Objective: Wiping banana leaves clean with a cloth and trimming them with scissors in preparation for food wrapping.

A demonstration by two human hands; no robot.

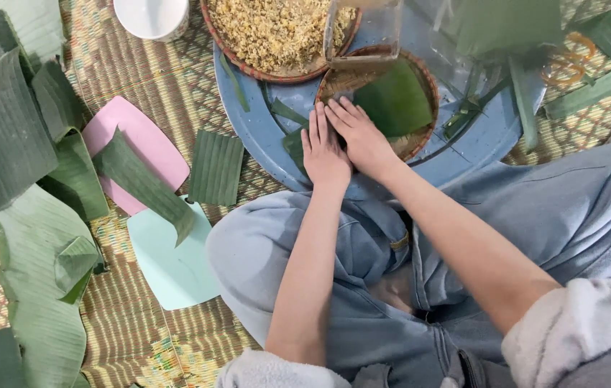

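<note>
Pressing: both hands flat, side by side, on a green leaf piece at the near edge of the blue tray (pixel 248 122).
Left hand (pixel 323 151): palm down, fingers straight and close together, clamped on nothing; rests on a dark leaf strip (pixel 293 144) lying on the tray just beside the small basket.
Right hand (pixel 359 133): palm down, fingers extended and slightly spread, holding nothing; lies over the near rim of the small basket, fingertips touching the left hand's.
Small basket (pixel 420 136): round, woven, brown rim, sits on the blue tray; lined with a folded green leaf (pixel 395 100).
Large basket (pixel 277 32): woven, filled with yellowish grainy stuff, on the tray's far side, touching the small basket's far rim.
Clear container (pixel 370 32): stands at the far rim of the small basket; contents unclear.
White bowl (pixel 153 16): on the mat, left of the large basket, cut off by the frame top.
Pink board (pixel 144 140): flat on the mat left of the tray, a long leaf strip (pixel 144 183) lying across it.
Pale green board (pixel 172 266): just near of the pink one, beside the person's knee.
Ribbed leaf square (pixel 217 167): on the mat between pink board and tray.
Leaf pile (pixel 11 144): big banana leaves stacked along the left edge.
Mat (pixel 147 72): woven, yellow-green pattern, under everything.
Legs: crossed, blue trousers, tray touching the knees.
</note>
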